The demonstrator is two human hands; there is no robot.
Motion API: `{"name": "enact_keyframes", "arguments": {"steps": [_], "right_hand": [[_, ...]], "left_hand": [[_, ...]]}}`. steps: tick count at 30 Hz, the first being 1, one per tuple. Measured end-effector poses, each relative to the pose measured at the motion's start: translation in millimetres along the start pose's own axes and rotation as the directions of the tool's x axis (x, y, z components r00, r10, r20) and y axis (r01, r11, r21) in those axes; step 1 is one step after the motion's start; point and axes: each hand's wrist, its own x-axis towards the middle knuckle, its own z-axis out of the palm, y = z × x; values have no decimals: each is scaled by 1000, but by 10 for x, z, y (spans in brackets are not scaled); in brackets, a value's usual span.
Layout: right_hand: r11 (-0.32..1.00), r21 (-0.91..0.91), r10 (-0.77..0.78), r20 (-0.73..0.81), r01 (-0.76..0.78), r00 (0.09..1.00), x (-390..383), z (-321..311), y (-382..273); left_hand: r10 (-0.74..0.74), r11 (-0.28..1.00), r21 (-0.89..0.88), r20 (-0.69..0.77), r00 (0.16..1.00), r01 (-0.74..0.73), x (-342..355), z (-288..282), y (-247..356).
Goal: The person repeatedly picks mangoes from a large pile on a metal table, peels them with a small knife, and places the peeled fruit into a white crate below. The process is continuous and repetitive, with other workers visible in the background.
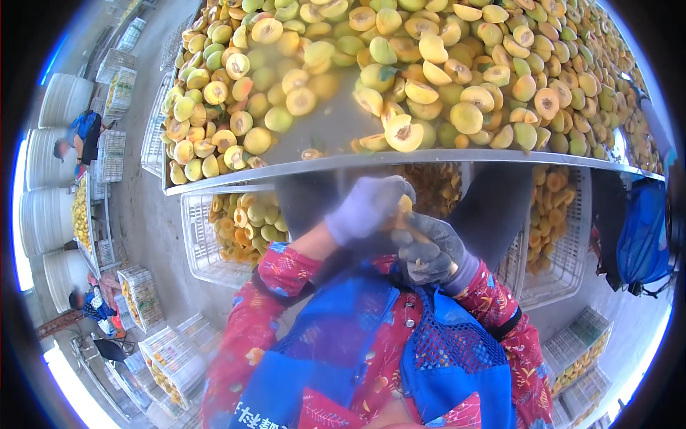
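My left hand (368, 207), in a pale lavender glove and partly blurred, is closed around a small yellow peach piece (405, 205). Close against it is my right hand (432, 247), in a grey-coated glove, with its fingers curled; what they grip is hidden. Both hands meet just below the near metal rim of the table (400, 159). On that table lies a heap of cut yellow peach halves (466, 118), some showing reddish stone hollows. One half (404, 134) rests close to the rim, above my hands.
Under the table, a white slatted crate (200, 239) with peach halves stands left of my legs, and another crate (564, 268) stands right. A blue bag or garment (642, 236) is at the far right. More crates (168, 361), large white tubs (46, 218) and other people are at left.
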Motion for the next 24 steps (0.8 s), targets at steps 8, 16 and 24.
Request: {"name": "enact_keyframes", "arguments": {"steps": [8, 16, 24], "right_hand": [[996, 84, 12, 282, -37, 959, 85, -60, -32], [982, -130, -119, 147, 138, 982, -43, 53, -215], [603, -771, -526, -193, 203, 828, 136, 15, -116]], "left_hand": [[218, 953, 271, -302, 928, -136, -39, 133, -28], [-374, 795, 112, -683, 627, 596, -848, -566, 169], [-78, 587, 673, -506, 859, 450, -272, -762, 31]]}}
